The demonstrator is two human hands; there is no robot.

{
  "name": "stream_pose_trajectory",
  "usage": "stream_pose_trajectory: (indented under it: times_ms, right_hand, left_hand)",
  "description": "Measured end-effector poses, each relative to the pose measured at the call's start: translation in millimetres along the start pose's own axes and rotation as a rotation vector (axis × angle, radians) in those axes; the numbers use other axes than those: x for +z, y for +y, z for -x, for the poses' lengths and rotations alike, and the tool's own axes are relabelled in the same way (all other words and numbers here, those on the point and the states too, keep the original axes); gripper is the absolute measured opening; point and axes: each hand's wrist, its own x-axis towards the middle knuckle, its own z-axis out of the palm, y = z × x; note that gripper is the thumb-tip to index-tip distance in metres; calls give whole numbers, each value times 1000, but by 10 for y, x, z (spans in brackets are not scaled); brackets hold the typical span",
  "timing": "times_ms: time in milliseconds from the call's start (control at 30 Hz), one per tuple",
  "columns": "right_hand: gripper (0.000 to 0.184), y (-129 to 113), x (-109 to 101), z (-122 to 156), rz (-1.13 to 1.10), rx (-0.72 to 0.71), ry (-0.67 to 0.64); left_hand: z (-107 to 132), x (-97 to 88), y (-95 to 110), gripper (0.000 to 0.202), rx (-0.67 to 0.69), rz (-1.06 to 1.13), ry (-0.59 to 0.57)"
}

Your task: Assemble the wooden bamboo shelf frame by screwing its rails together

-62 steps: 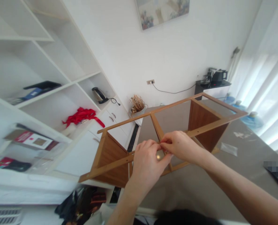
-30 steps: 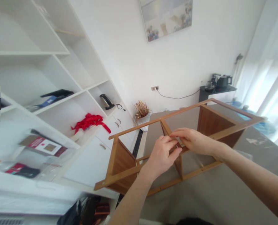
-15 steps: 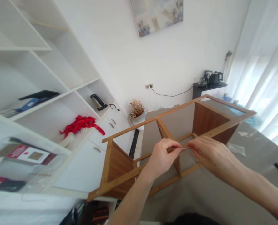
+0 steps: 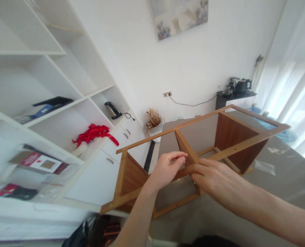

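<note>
A wooden frame [image 4: 187, 145] with side panels and a middle divider rests in front of me, reaching over a grey tabletop. Above its front rail hovers my left hand [image 4: 166, 168], thumb and forefinger slightly apart with nothing visible between them. My right hand [image 4: 211, 175] is at the front rail where the divider meets it, its fingers bent and closed together. A tiny shiny bit [image 4: 194, 183] shows below these fingertips; its kind is too small to tell, and the hand covers most of that joint.
A clear plastic bag [image 4: 264, 167] and small scraps [image 4: 278, 151] lie on the grey tabletop [image 4: 293, 178] at right. White shelves [image 4: 72, 99] on the left hold red ribbon [image 4: 94, 133], a kettle [image 4: 113, 110] and boxes. Dried stems [image 4: 152, 118] stand behind the frame.
My hands, which held a thin small piece between them, have parted. The right has moved down and left to the rail; the left has drawn back leftward and loosened its pinch.
</note>
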Motion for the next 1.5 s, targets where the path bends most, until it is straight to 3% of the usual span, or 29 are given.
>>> stream_pose_trajectory:
  times_ms: [167,267,367,500,567,700,900,1100,1300,1500]
  right_hand:
    - [13,76,-90,-357,46,22,-175]
    - [15,215,-85,-542,8,171,-227]
    - [20,408,-77,-586,-97,382,-241]
    - [28,585,-83,-365,-212,556,-238]
    - [34,598,-89,-189,-187,559,-192]
    - [28,495,-114,78,-112,521,-116]
    - [29,262,-139,20,-23,486,-181]
    - [33,210,-141,-241,-60,446,-256]
    - [35,300,-115,-301,-114,404,-317]
    - [39,347,-73,-254,-198,417,-289]
  left_hand:
    - [134,-187,-76,25,-10,-59,223]
    - [194,-196,-69,24,3,-110,294]
    - [225,-120,-14,20,31,-166,303]
    - [194,60,53,14,125,-227,244]
    - [143,163,80,11,175,-255,207]
    - [9,329,153,7,235,-337,92]
    - [-38,298,133,14,241,-337,-6]
    - [174,127,98,22,142,-264,122]
    - [293,216,241,15,182,-473,175]
    - [266,266,228,13,196,-615,171]
